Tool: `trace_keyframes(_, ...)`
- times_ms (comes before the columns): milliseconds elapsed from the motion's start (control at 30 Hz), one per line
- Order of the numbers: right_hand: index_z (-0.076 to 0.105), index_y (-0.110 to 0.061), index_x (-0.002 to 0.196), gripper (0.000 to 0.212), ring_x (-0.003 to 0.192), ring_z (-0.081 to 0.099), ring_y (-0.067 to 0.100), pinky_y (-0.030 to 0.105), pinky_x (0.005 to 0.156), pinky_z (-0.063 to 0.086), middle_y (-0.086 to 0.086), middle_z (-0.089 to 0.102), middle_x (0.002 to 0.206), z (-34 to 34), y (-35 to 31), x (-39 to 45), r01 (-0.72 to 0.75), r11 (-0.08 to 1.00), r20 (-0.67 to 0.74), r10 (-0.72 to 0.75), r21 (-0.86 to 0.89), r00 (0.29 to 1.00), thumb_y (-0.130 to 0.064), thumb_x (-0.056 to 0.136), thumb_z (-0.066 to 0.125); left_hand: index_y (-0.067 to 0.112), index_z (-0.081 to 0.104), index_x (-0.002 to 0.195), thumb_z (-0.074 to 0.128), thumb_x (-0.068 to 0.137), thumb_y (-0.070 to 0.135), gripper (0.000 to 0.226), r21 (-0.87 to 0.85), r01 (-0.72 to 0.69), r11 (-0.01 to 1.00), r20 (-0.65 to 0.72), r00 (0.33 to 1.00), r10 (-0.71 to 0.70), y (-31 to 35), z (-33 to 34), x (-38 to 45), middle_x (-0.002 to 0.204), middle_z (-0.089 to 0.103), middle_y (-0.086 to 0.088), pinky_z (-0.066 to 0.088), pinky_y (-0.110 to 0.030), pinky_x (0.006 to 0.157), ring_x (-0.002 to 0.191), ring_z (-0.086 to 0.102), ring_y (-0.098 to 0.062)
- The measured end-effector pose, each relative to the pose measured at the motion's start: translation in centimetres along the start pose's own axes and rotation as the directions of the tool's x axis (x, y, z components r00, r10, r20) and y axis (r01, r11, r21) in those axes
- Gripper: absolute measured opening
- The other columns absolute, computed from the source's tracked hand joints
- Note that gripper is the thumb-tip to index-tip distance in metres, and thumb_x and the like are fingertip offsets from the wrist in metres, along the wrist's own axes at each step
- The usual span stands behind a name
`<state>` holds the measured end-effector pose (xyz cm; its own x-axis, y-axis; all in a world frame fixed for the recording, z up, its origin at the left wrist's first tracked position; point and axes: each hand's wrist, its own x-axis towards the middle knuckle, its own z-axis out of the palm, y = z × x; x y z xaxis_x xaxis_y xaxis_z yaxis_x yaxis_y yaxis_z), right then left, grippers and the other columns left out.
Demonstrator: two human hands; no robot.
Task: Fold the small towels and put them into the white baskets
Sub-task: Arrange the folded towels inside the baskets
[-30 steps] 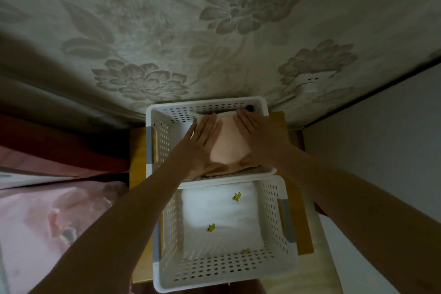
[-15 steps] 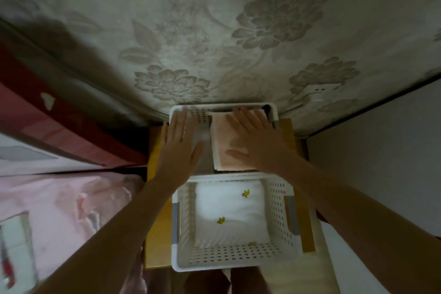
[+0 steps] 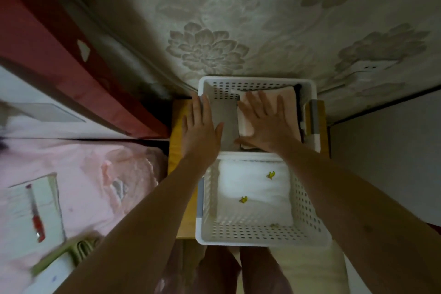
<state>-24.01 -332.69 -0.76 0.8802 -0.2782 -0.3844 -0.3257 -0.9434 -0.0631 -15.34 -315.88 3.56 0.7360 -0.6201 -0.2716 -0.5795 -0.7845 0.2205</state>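
Two white perforated baskets stand one behind the other on a small wooden table. The far basket holds a folded pink towel on its right side, with a grey folded cloth beside it on the left. My right hand presses flat on the pink towel, fingers spread. My left hand lies flat over the far basket's left rim, fingers straight. The near basket holds a folded white towel with small yellow prints.
The wooden table stands against a floral-papered wall. To the left are a bed with pink bedding, a green cloth and a red panel. A grey-white wall closes the right side.
My left hand has come off the pink towel and moved left to the far basket's rim. The right hand stays flat on the towel. The camera view has shifted left.
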Motion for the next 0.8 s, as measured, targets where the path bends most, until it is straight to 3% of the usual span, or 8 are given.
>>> trace_keyframes(167,-0.023,-0.035,0.147,0.114,0.145,-0.024,0.023,0.054,0.11,-0.02,0.0,-0.028,0.157,-1.5,-0.1,-1.6,-0.089,0.987,-0.076,0.1,0.135,0.992,-0.088,0.064,0.035,0.006,-0.013,0.151,0.022,0.1,0.052,0.077,0.018,0.007,1.0,0.012,1.0,-0.007,0.2,-0.2,-0.2,0.158,-0.016,-0.017,0.011,-0.04,0.12,0.148,-0.003,-0.03)
trace_keyframes(300,-0.01,-0.024,0.152,0.116,0.147,-0.012,0.032,0.049,0.109,-0.019,0.015,-0.013,0.16,-2.4,-2.0,-3.8,-0.311,0.872,-0.194,0.403,0.377,0.894,-0.08,0.071,0.05,0.007,-0.01,0.151,0.025,0.099,0.052,0.077,-0.027,-0.011,1.0,-0.013,1.0,0.01,0.3,-0.3,-0.4,0.159,-0.014,-0.016,0.014,-0.041,0.12,0.148,0.0,-0.03)
trace_keyframes(467,-0.019,-0.036,0.149,0.115,0.145,-0.022,0.033,0.056,0.107,-0.022,0.013,-0.021,0.158,-2.2,-3.3,-2.3,-0.534,0.639,-0.015,0.649,0.555,0.761,-0.082,0.07,0.052,0.01,-0.004,0.153,0.032,0.099,0.049,0.076,-0.122,-0.014,0.992,-0.065,0.998,0.006,0.1,0.3,-0.4,0.16,-0.008,-0.013,0.027,-0.043,0.115,0.147,0.012,-0.031)
trace_keyframes(600,-0.021,-0.038,0.147,0.121,0.142,-0.027,0.037,0.062,0.108,-0.017,0.016,-0.03,0.154,-0.6,-3.5,-1.0,-0.583,0.624,0.028,0.67,0.52,0.742,-0.084,0.065,0.055,0.013,-0.001,0.153,0.035,0.099,0.045,0.073,-0.194,-0.045,0.98,-0.128,0.992,0.02,-0.4,1.3,-0.3,0.161,-0.004,-0.009,0.036,-0.044,0.107,0.145,0.02,-0.03)
trace_keyframes(800,-0.026,-0.036,0.146,0.127,0.14,-0.03,0.039,0.064,0.107,-0.017,0.017,-0.035,0.152,0.1,-3.1,0.7,-0.598,0.644,0.066,0.652,0.477,0.755,-0.079,0.065,0.062,0.015,0.0,0.153,0.033,0.097,0.047,0.073,-0.223,-0.078,0.972,-0.167,0.985,0.04,-0.7,1.8,-0.1,0.161,-0.003,-0.009,0.038,-0.043,0.106,0.144,0.023,-0.031)
